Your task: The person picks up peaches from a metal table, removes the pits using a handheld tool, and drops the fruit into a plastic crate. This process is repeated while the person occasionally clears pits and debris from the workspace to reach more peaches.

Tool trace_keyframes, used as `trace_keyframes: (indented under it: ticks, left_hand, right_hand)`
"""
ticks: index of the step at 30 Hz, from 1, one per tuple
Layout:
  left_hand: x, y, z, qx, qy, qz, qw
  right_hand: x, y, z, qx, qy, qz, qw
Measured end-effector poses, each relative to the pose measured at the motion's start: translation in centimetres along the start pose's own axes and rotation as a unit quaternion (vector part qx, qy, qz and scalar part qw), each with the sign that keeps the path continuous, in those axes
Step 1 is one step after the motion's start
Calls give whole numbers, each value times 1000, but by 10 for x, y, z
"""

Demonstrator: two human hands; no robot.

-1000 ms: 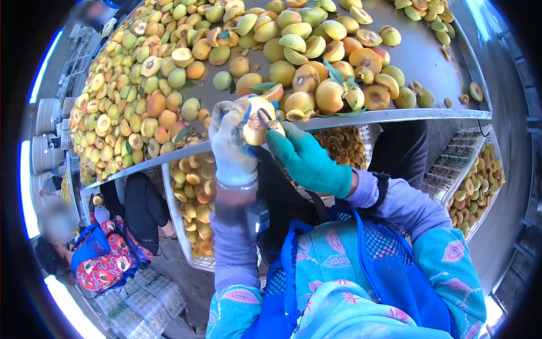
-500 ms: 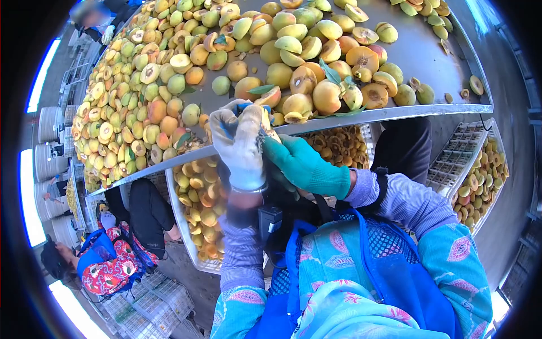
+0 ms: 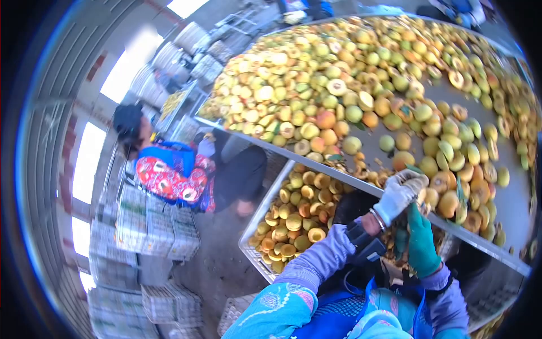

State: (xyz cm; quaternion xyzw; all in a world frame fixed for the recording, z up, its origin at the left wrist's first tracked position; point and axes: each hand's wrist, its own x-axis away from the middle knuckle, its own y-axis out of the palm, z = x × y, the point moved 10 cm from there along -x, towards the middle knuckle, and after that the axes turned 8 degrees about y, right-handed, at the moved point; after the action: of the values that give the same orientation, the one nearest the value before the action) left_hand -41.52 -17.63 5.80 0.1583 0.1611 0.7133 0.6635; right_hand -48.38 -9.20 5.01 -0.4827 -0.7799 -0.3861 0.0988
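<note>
My left hand (image 3: 398,195), in a white glove with a worn, dirty finger area, is closed at the near rim of the metal table (image 3: 316,164). A pale yellow piece of apricot (image 3: 421,196) shows at its fingers, partly covered. Just below, my right hand (image 3: 422,242) in a green glove is closed, its fingertips up against the left hand. What sits in the right fingers is hidden. Around both hands lie whole and halved apricots (image 3: 447,202), some with a few green leaves among them.
Below the table edge stands a white crate (image 3: 265,204) of apricot halves (image 3: 293,222). At left a co-worker (image 3: 175,172) in a red patterned top sits by the table. Stacked crates (image 3: 155,226) stand behind that person. Another person (image 3: 463,12) is at the far side.
The view has swung to the left, bringing more of the co-worker and stacked crates in. My hands stay together at the table edge, both closed.
</note>
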Motion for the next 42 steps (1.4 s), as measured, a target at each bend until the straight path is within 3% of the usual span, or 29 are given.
trace_keyframes:
  ticks: [1,3,5,6,9,10,13,17,18,19,20,22,23,24,25,27,29,31,32,35,36,39,40,42]
  left_hand:
    - [3,3,-2,29,-58,-6,998]
    - [1,10,4,58,-28,-11,998]
    - [-5,14,8,-13,-48,-25,998]
    - [-6,14,11,-54,-42,-20,997]
    - [-11,27,5,-101,-79,-108,986]
    - [-16,33,-1,-116,-43,-143,982]
    - [-10,43,8,-195,-112,-186,957]
    - [-13,48,-14,-16,-100,-184,978]
    - [-20,47,-22,-40,-24,-215,975]
    - [-20,47,-30,22,-20,-178,984]
    - [-20,48,-27,-7,71,-183,980]
    - [-6,50,-22,36,61,-145,987]
    - [4,53,-25,108,-35,-113,987]
    - [12,56,-21,96,-55,-111,988]
    - [16,60,-18,92,-33,-126,987]
    - [19,62,-19,22,-12,-142,990]
    - [12,67,-6,-56,195,-160,966]
    - [16,75,-4,-78,276,-208,935]
    - [18,80,-9,-57,255,-256,931]
    - [32,81,-4,-33,0,-287,957]
    - [30,81,-7,-35,-18,-278,960]
    - [33,81,9,28,53,-240,969]
    - [31,81,10,11,140,-223,965]
    - [30,87,6,-28,147,-244,958]
  right_hand:
    - [5,8,0,-54,3,-21,998]
    - [8,13,-2,-121,25,-37,992]
    - [7,14,-3,-156,59,-24,986]
    - [12,19,-11,-168,30,-17,985]
    - [18,23,-16,-190,-3,-27,981]
    - [14,11,-6,-145,4,24,989]
    - [17,14,-11,-196,-8,-26,980]
    - [23,29,-14,-360,59,-232,902]
    - [23,26,-12,-378,70,-247,890]
    - [27,23,-10,-377,68,-250,889]
    - [30,20,-9,-374,73,-248,890]
    - [36,17,-7,-350,73,-274,893]
    - [38,9,-3,-296,73,-209,929]
    - [44,8,-2,-243,63,-206,946]
    - [49,11,-2,-189,49,-205,959]
    - [54,7,3,-222,63,-170,958]
    - [56,3,2,-224,45,-131,965]
    - [57,9,7,-198,14,-96,975]
    - [55,6,14,-148,-17,-88,985]
    - [64,19,10,-187,9,-131,974]
    - [67,34,4,-260,28,-270,927]
    - [71,31,3,-272,2,-257,927]
    - [67,19,8,-223,-12,-168,960]
    - [72,2,14,-118,-36,15,992]
